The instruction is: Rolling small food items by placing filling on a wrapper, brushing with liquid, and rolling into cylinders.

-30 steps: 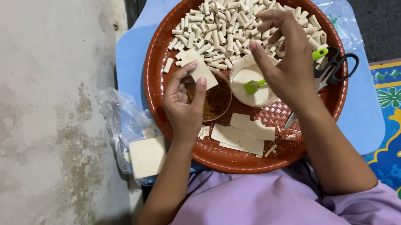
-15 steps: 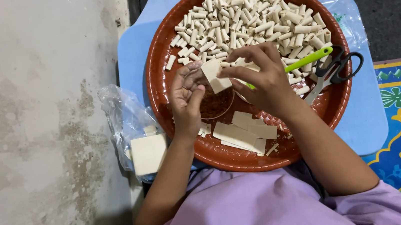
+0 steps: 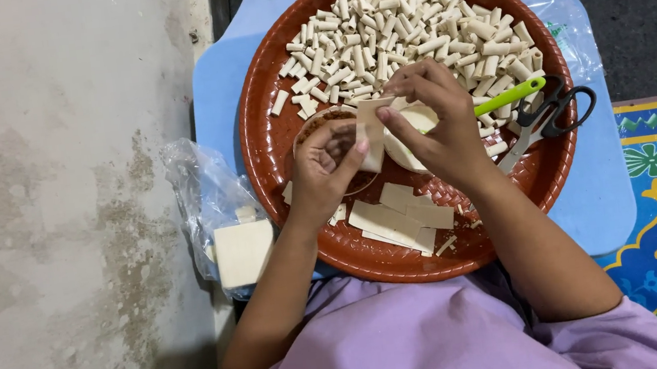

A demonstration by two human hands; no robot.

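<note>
— What are the hands doing?

— Both meet over the middle of the brown tray (image 3: pixel 258 147). The left hand (image 3: pixel 327 168) and the right hand (image 3: pixel 437 127) pinch one pale wrapper (image 3: pixel 372 134) between them, fingers closed on its edges, and it stands bent up from the tray.

— Where is that wrapper, exactly?

— Just above a small bowl (image 3: pixel 313 124) with brown filling, and beside a white dish (image 3: pixel 420 120) that lies partly under the right hand. A green-handled tool (image 3: pixel 512 93) rests on the dish, pointing right.

— And around them?

— The far half of the tray is heaped with finished rolls (image 3: pixel 401 24) (short pale tubes, too many to count). Flat wrappers (image 3: pixel 398 218) are stacked at the near edge, below the wrists. Scissors (image 3: pixel 548 118) lie at the tray's right rim. The tray sits on a blue board (image 3: pixel 594 195). Left of it, on the concrete floor (image 3: pixel 51 208), a clear bag (image 3: pixel 196 183) holds a pale block (image 3: pixel 244 252).
</note>
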